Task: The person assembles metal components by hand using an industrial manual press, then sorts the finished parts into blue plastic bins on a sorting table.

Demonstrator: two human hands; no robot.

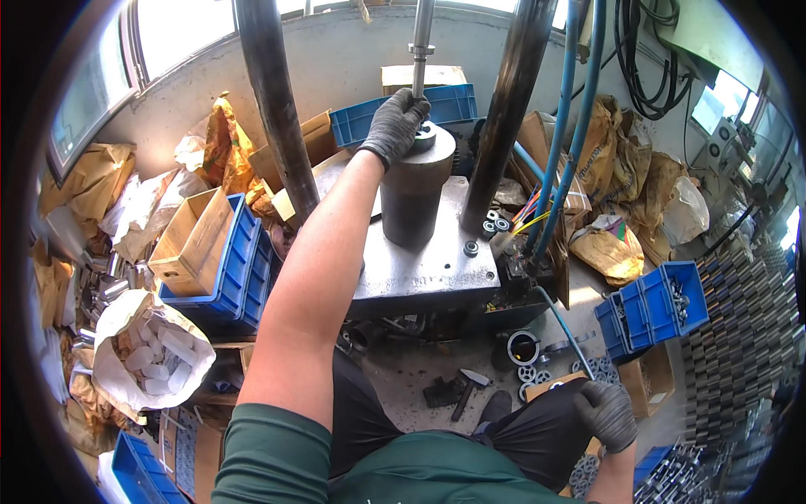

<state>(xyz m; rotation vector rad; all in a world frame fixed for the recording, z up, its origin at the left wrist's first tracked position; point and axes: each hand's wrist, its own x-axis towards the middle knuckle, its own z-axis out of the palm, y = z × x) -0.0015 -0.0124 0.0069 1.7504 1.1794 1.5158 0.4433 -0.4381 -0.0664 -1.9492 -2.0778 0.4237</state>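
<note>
A dark ring [427,131] sits on the top face of a thick metal cylinder [409,206], just below the lower end of an upright steel rod [421,52]. The left hand [398,128], in a grey glove, is beside the ring and touches the rod's lower end — its fingers are bent, but whether they clasp rod, ring or neither I cannot tell. That arm reaches forward and nearly straight from the green sleeve [273,454], palm hidden.

The cylinder stands on a steel plate [457,284] between two dark posts [281,113], with small round bearings [471,249] near its right edge. The right hand [608,413], gloved too, is low beside the right knee, back upward, fingers curled around the end of a thin blue-green lever [564,330] that slopes up toward the press.

Farther out, a hammer [472,393] lies on the floor; blue crates [652,307] stand at right — and a white sack [153,353] of pale pieces at left.
</note>
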